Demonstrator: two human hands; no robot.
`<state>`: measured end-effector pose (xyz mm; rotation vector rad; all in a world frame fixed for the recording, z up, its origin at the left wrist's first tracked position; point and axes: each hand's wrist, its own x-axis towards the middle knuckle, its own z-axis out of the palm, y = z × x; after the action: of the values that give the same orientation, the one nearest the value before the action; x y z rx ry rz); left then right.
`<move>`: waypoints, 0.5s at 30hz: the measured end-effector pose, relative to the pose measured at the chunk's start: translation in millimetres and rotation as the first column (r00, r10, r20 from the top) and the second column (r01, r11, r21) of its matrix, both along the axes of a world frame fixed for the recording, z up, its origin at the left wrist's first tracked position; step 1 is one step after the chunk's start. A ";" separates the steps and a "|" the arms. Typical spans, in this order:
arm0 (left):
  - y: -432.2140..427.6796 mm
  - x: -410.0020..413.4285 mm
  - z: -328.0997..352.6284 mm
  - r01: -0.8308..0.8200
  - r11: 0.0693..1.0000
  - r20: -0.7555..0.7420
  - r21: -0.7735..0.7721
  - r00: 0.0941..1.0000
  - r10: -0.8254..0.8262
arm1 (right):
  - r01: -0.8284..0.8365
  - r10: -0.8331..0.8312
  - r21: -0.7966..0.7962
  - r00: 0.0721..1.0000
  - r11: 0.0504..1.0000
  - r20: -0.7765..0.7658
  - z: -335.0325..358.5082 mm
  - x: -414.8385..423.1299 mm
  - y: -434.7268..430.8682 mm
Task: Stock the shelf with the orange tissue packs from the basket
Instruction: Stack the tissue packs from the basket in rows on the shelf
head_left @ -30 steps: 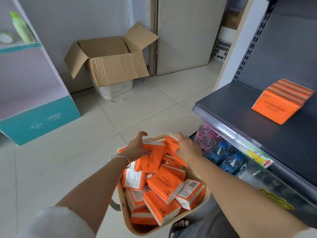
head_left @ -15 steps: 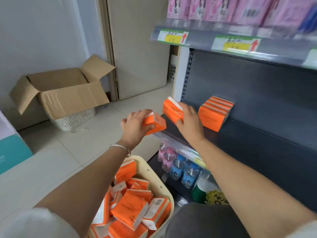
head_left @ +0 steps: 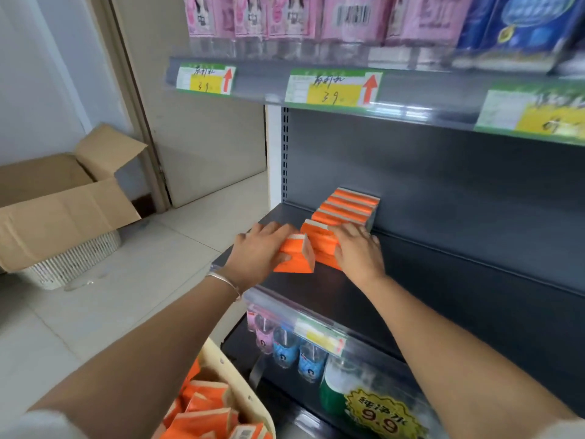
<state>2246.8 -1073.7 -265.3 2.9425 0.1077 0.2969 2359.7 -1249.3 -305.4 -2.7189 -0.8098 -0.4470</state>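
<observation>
left hand (head_left: pixel 259 251): grips orange rectangular tissue pack (head_left: pixel 294 255), left on dark grey metal shelf (head_left: pixel 411 280)
right hand (head_left: pixel 357 251): fingers curled over second orange pack (head_left: pixel 319 240), against far row of orange packs (head_left: pixel 346 207)
beige plastic basket (head_left: pixel 234 384): near left, holds packs

pale tiled floor (head_left: pixel 164 264), a plain whitish wall (head_left: pixel 38 90) and a beige door (head_left: pixel 209 147) in a brown frame (head_left: pixel 136 115). by the wall, an open cardboard box (head_left: pixel 60 217) sits on a white slotted bin (head_left: pixel 79 259). soft, even light.
</observation>
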 end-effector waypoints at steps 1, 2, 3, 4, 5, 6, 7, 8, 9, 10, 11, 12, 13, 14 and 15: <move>0.3 6.3 -1.5 0.010 1.000 -0.024 0.004 1.000 -0.010 | 0.031 -0.031 -0.003 0.999 1.000 0.044 -2.3 1.4 0.3; 0.0 12.0 -2.4 0.023 1.000 -0.049 0.001 0.999 -0.023 | 0.049 -0.050 0.004 0.996 0.999 0.080 -3.3 1.9 0.8; -1.0 17.7 -3.3 0.039 0.999 -0.072 0.002 0.997 -0.038 | 0.067 -0.068 0.011 0.991 0.998 0.116 -4.0 3.2 1.1; -2.4 23.6 -3.9 0.058 0.998 -0.091 0.013 0.994 -0.057 | 0.083 -0.086 0.028 0.986 0.996 0.143 -3.4 4.5 0.8; -4.4 29.5 -4.1 0.079 0.997 -0.106 0.025 0.991 -0.076 | 0.085 -0.091 0.047 0.984 0.995 0.153 -2.8 5.8 -0.4; -6.9 35.3 -3.7 0.099 0.995 -0.118 0.031 0.988 -0.095 | 0.082 -0.092 0.076 0.985 0.994 0.143 -1.5 6.7 -2.3; -9.6 41.1 -3.3 0.120 0.992 -0.127 0.027 0.985 -0.115 | 0.086 -0.099 0.111 0.988 0.990 0.115 -1.0 8.2 -5.0; -12.6 46.4 -2.7 0.139 0.990 -0.131 0.017 0.982 -0.136 | 0.100 -0.113 0.151 0.990 0.984 0.080 -1.2 9.6 -8.3; -15.4 51.3 -2.5 0.159 0.987 -0.137 0.003 0.978 -0.157 | 0.115 -0.129 0.188 0.989 0.975 0.067 -2.2 10.7 -12.4; -18.1 55.2 -2.4 0.177 0.984 -0.144 -0.009 0.974 -0.176 | 0.125 -0.143 0.214 0.987 0.969 0.069 -3.4 10.6 -16.7; -20.5 58.5 -2.7 0.194 0.981 -0.152 -0.016 0.969 -0.194 | 0.132 -0.153 0.230 0.985 0.964 0.078 -5.2 10.4 -20.7; -22.8 61.2 -3.3 0.208 0.978 -0.158 -0.015 0.965 -0.208 | 0.136 -0.160 0.241 0.983 0.961 0.084 -7.3 10.0 -24.6; -25.2 63.5 -3.8 0.218 0.976 -0.159 -0.008 0.963 -0.217 | 0.137 -0.163 0.247 0.983 0.959 0.088 -9.6 9.4 -28.0; -27.8 65.4 -4.0 0.223 0.975 -0.159 0.008 0.963 -0.219 | 0.138 -0.164 0.252 0.983 0.958 0.086 -11.1 8.2 -30.8; -30.6 67.4 -4.0 0.222 0.974 -0.158 0.033 0.964 -0.214 | 0.139 -0.164 0.259 0.984 0.956 0.077 -12.6 6.7 -33.1</move>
<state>2314.2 -1104.3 -269.3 2.9878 -0.2064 0.0413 2366.5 -1282.4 -318.0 -2.5446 -0.5264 -0.6720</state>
